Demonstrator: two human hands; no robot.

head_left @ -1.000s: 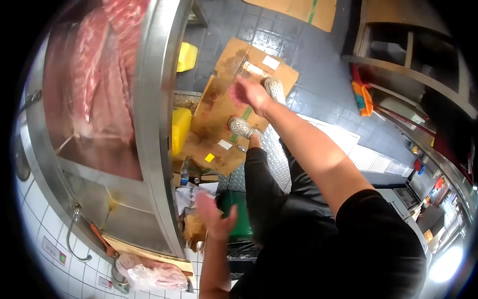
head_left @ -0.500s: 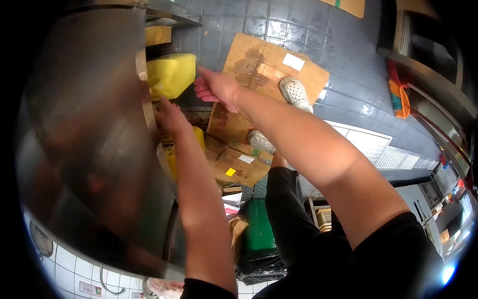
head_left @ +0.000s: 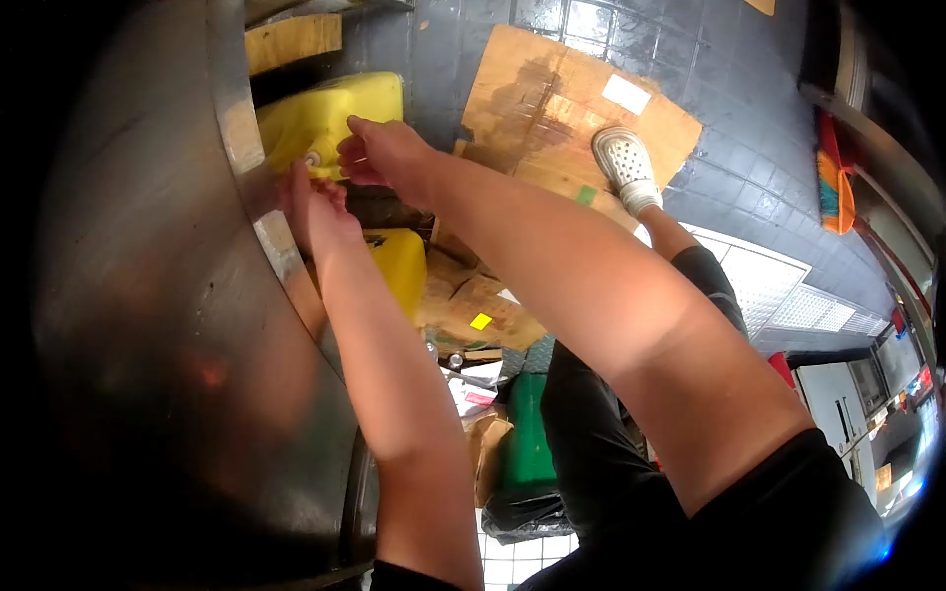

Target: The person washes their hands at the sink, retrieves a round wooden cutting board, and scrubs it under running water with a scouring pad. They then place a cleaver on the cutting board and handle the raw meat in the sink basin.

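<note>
A yellow jerrycan (head_left: pixel 355 98) lies on its side beneath the steel counter, its small pale spout (head_left: pixel 312 158) facing me. My left hand (head_left: pixel 323 209) is just below the spout, one finger raised beside it and the others curled in. Whatever those curled fingers hold, if anything, is hidden. Close by on the right, my right hand (head_left: pixel 384 158) is at the jerrycan's side, thumb stretched out and fingers loosely bent and apart, with nothing visible in them. A second yellow container (head_left: pixel 402 268) stands lower down, partly behind my left forearm.
The steel counter (head_left: pixel 148 295) fills the left side. Flattened cardboard (head_left: pixel 552 108) covers part of the wet tiled floor, with my white clog (head_left: pixel 623 158) on it. A green bin (head_left: pixel 530 433) stands near my legs. A wooden block (head_left: pixel 294 43) sits above the jerrycan.
My left hand has come up to the spout, and my right hand has moved left against the jerrycan's side. The view has shifted closer, and one foot has stepped out of sight.
</note>
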